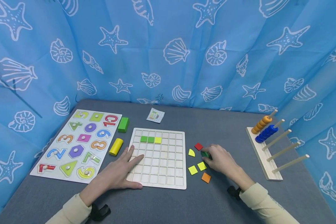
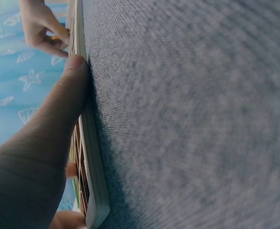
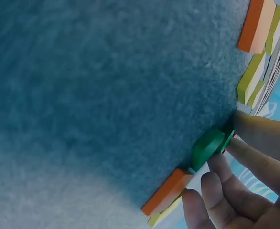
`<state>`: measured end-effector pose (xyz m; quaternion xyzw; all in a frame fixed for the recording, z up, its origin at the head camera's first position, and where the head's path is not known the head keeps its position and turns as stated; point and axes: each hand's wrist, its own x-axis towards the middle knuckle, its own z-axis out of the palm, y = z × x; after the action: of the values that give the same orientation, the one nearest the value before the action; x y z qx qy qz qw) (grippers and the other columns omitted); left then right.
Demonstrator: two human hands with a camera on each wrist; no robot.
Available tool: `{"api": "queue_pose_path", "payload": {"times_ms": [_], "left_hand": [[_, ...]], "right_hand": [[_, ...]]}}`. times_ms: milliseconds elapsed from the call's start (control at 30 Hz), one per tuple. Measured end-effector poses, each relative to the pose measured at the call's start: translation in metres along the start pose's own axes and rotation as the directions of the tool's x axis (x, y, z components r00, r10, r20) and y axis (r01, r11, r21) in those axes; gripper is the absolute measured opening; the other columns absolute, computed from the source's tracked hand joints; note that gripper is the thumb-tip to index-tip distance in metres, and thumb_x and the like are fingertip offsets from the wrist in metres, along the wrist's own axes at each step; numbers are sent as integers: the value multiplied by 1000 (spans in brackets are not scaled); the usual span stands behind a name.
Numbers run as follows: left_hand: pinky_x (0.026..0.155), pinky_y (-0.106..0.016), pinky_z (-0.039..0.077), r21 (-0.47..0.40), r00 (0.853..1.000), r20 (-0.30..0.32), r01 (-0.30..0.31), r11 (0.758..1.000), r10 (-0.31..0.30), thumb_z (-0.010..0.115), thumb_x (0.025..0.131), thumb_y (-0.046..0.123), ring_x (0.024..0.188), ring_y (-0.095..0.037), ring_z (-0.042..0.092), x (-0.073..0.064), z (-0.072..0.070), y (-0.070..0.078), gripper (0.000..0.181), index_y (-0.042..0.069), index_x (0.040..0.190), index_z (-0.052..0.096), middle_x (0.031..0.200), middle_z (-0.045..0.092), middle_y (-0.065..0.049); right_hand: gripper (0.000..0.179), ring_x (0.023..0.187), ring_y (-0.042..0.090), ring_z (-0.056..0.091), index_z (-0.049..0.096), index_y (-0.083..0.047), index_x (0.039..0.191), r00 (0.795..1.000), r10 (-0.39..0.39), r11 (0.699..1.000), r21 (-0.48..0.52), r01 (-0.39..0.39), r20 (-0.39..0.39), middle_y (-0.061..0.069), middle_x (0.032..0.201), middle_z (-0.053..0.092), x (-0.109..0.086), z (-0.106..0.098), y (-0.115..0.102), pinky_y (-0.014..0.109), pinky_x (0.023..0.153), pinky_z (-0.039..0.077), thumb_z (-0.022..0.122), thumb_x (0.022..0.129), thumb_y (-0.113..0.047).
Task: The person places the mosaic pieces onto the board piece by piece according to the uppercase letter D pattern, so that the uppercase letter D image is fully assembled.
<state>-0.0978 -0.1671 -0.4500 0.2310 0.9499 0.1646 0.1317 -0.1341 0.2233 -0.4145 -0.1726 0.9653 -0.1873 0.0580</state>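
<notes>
My left hand (image 1: 117, 172) lies with fingers spread over the left side of a white gridded board (image 1: 182, 182); its thumb is at the board's near edge in the left wrist view. Two green square tiles (image 1: 147, 139) and a yellow square tile (image 1: 158, 140) sit in a row on the board. Right of the board, my right hand (image 1: 219, 158) pinches a small green tile (image 3: 230, 135) between thumb and index finger. Beside it is a rounded green tile (image 3: 208, 149). An orange tile (image 3: 167, 192) and a yellow one (image 3: 165, 214) lie close to the other fingers, hidden in the head view.
Near the right hand lie a red tile (image 1: 198, 146), a yellow quarter-round (image 1: 191, 152), yellow squares (image 1: 193, 170) and an orange square (image 1: 206, 177). A number puzzle (image 1: 56, 169), yellow cylinder (image 1: 116, 147) and green block (image 1: 123, 124) are left; a pattern card (image 1: 155, 115) behind; a peg rack (image 1: 273, 174) right.
</notes>
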Motion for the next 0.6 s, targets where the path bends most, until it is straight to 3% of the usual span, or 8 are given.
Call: {"api": "queue_pose_path", "payload": {"times_ms": [167,367,600], "left_hand": [[94,-69,51,0,1000,-1,-3,1000,3,71,73,81,155,-51,21,0,0,0,106,24,157,41,170,17,-26],[94,-69,50,0,1000,-1,-1,1000,1,71,73,81,155,-51,21,0,0,1,106,24,157,41,170,17,-26],[93,-72,49,-7,1000,-4,-4,1000,4,73,73,78,154,-52,22,-1,-2,1,105,23,157,41,169,17,-27]], "right_hand": [[28,57,10,41,76,1,114,1000,18,999,44,-18,16,0,67,52,2,3,-2,21,51,29,79,88,-8],[27,63,12,46,75,1,114,999,29,998,51,-31,33,2,73,59,2,3,-3,21,53,34,78,87,-4],[27,71,13,45,76,0,115,1000,11,1000,-22,-11,9,4,82,63,1,3,-5,25,59,36,76,88,-2]]}}
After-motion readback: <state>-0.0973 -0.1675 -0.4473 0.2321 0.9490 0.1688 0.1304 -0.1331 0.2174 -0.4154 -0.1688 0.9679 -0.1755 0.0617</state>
